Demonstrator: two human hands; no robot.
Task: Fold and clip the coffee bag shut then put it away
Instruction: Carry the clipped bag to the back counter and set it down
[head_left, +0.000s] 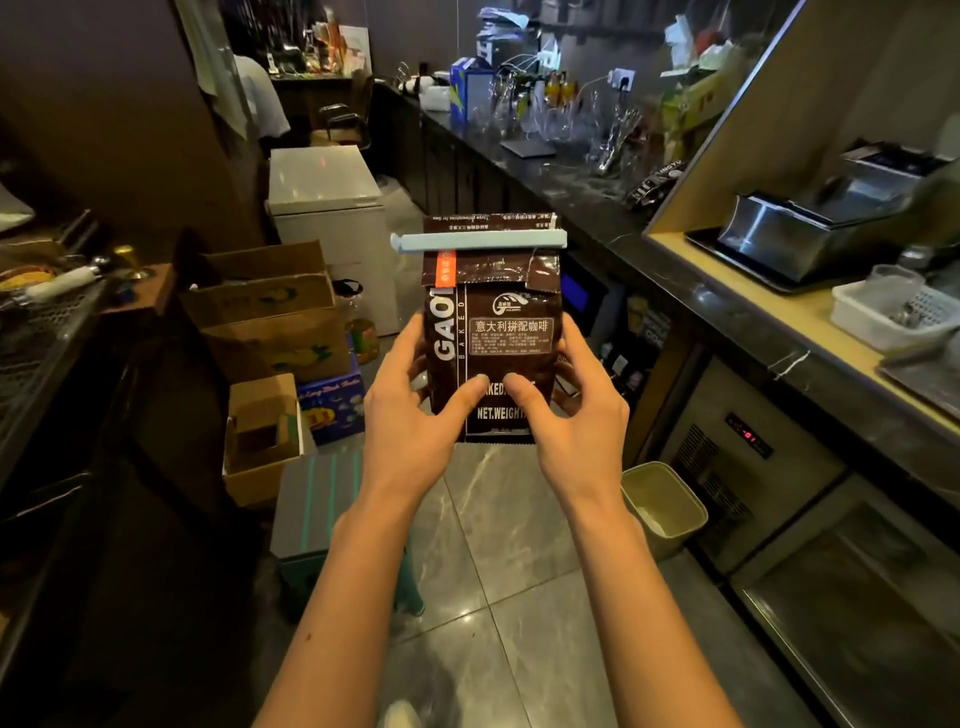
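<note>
A dark brown coffee bag with white lettering is held upright in mid-air in front of me, above the tiled floor. A long pale blue clip runs across its folded top, clamped shut, with a strip of bag sticking out above it. My left hand grips the bag's lower left side, thumb on the front. On the lower right side my right hand does the same, and the two thumbs nearly meet on the label.
A dark stone counter runs along the right with glasses, a metal machine and a white basket. Under-counter fridges sit below. Cardboard boxes, a white chest freezer, a stool and a bin crowd the aisle.
</note>
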